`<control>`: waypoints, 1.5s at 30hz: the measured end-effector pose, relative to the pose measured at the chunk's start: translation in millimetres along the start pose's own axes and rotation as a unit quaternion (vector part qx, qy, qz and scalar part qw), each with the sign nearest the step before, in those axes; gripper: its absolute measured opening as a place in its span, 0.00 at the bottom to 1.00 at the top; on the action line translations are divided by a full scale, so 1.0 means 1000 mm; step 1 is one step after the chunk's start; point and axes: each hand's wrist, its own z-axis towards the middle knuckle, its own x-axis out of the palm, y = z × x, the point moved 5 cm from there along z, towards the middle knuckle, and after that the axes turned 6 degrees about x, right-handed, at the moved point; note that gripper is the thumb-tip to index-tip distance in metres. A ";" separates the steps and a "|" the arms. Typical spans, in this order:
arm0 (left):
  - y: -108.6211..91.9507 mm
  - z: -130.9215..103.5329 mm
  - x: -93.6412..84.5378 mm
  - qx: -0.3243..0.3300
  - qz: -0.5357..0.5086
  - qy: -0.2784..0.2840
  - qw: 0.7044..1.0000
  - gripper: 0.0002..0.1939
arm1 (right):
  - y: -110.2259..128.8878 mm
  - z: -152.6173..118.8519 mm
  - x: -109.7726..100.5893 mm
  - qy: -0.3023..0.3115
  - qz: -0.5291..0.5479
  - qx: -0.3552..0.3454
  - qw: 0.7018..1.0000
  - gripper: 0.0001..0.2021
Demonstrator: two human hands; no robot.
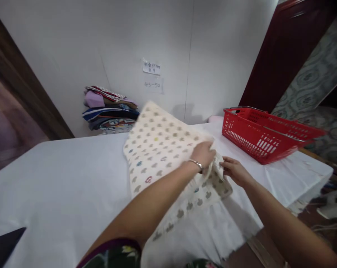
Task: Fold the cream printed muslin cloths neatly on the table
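Observation:
A cream garment with rows of small grey mouse-head shapes and a few coloured ones is stretched out over the white-covered table. Its far end is lifted and blurred by motion. My left hand, with a silver bracelet at the wrist, is closed on a gathered edge of the cloth. Just to its right, my right hand pinches the same bunched edge between thumb and fingers. Part of the cloth hangs toward me below my left forearm. Whether the garment is trousers or a top I cannot tell.
A red plastic basket with metal handles stands on the right of the white-covered table. Folded clothes are stacked against the wall at the back left. Paper labels hang on the wall. A dark flat thing lies at the lower left.

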 end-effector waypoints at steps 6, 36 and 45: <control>0.006 -0.014 0.107 -0.037 -0.052 0.081 0.995 0.12 | -0.039 -0.007 -0.011 -0.003 0.041 0.069 0.997 0.13; -0.036 -0.026 0.099 0.100 0.172 0.079 0.977 0.11 | 0.002 -0.026 -0.028 -0.015 0.012 0.005 1.000 0.20; -0.036 -0.039 0.095 0.092 -0.038 0.038 0.994 0.22 | 0.004 -0.027 -0.033 -0.040 -0.013 0.023 0.999 0.29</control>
